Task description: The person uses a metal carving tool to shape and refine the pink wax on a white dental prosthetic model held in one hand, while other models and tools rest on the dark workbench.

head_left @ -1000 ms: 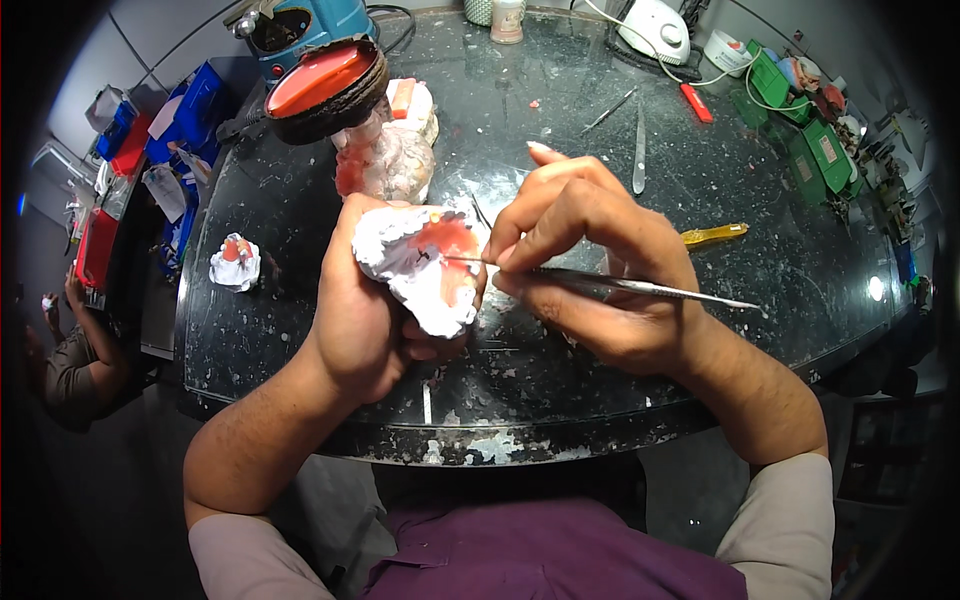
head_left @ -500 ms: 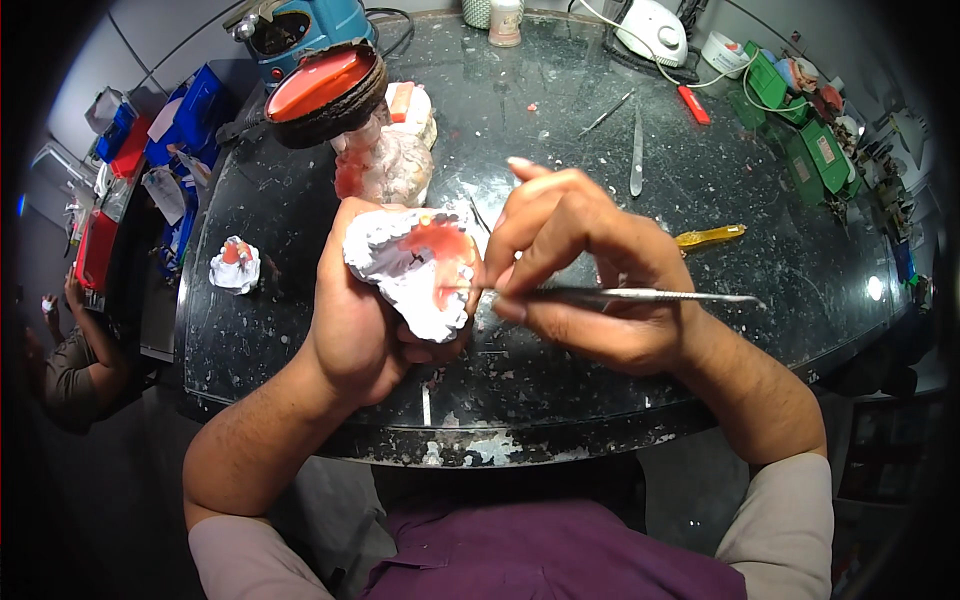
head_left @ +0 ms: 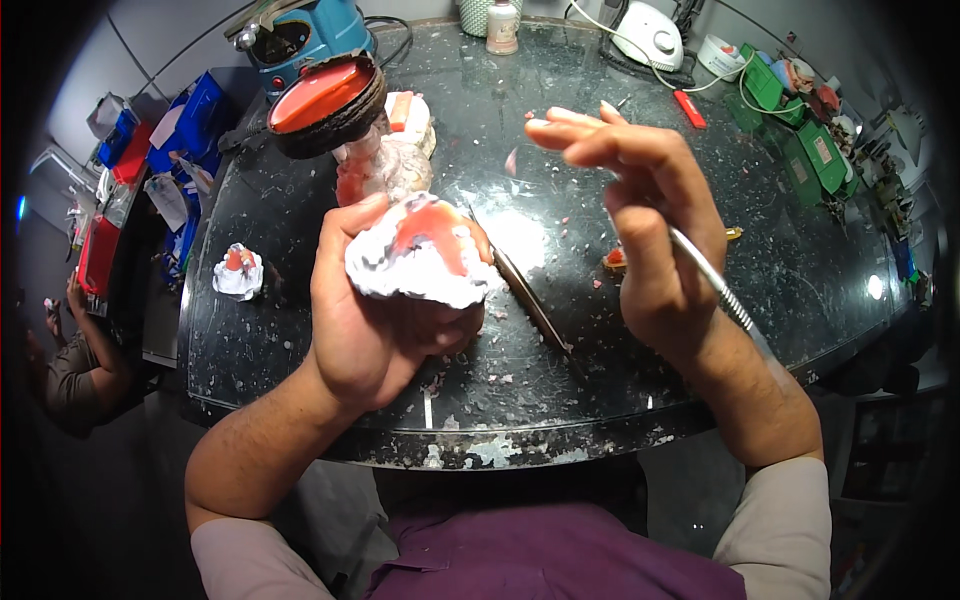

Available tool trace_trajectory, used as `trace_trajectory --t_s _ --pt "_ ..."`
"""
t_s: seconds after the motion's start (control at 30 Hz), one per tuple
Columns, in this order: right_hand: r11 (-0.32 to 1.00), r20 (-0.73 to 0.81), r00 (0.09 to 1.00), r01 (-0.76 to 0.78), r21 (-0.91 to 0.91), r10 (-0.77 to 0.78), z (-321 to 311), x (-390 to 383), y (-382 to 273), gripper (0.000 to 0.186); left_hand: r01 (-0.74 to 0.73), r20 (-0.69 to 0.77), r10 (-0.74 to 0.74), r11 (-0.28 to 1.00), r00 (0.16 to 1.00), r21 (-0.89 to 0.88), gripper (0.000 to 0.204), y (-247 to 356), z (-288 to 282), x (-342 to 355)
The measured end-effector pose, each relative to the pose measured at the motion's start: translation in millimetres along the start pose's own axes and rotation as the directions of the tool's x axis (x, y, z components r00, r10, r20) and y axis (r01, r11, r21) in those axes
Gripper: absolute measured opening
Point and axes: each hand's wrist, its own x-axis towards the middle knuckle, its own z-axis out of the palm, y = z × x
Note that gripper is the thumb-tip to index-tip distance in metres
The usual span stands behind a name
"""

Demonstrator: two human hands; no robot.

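Two hands work above a dark glossy stone table (head_left: 700, 180). Left hand (head_left: 375, 320) cups a white plaster dental cast with pink wax (head_left: 425, 262), fingers wrapped underneath. Right hand (head_left: 650, 230) is raised well apart from it, gripping a thin metal carving tool (head_left: 715, 290), forefingers stretched out. Another small white plaster cast (head_left: 238, 272) sits left, on the table.

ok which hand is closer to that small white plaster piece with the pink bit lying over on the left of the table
Left. The left hand, holding a white plaster cast, is just right of the small plaster piece. The right hand, gripping a metal tool, is far across the table.
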Motion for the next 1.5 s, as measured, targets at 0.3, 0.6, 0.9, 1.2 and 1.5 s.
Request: trace_trajectory --t_s 0.3,0.6,0.9,1.2,1.5 --pt "0.872 -0.11 0.905 -0.357 0.334 0.412 9 1 0 0.024 0.046 0.09 -0.044 0.999 0.995 -0.021 0.071 1 2 -1" --pt "0.629 0.161 0.869 -0.455 0.63 0.467 3 4 -5 0.03 0.061 0.11 -0.053 0.996 0.993 -0.072 0.078 3 -1 -3" --pt "0.853 -0.047 0.939 -0.288 0.434 0.341 9 0 0 0.024 0.129 0.199 -0.116 0.99 0.973 -0.052 0.078 -2 -11 -1" --pt "0.942 -0.175 0.982 -0.014 0.334 0.077 7 2 -8 0.022 -0.389 0.241 0.349 0.91 0.906 0.146 0.075 -11 -4 3" --pt "0.97 0.121 0.962 0.237 0.058 -0.243 10 2 -10 0.032 -0.686 0.263 0.651 0.563 0.712 0.462 0.069 -6 -3 1"
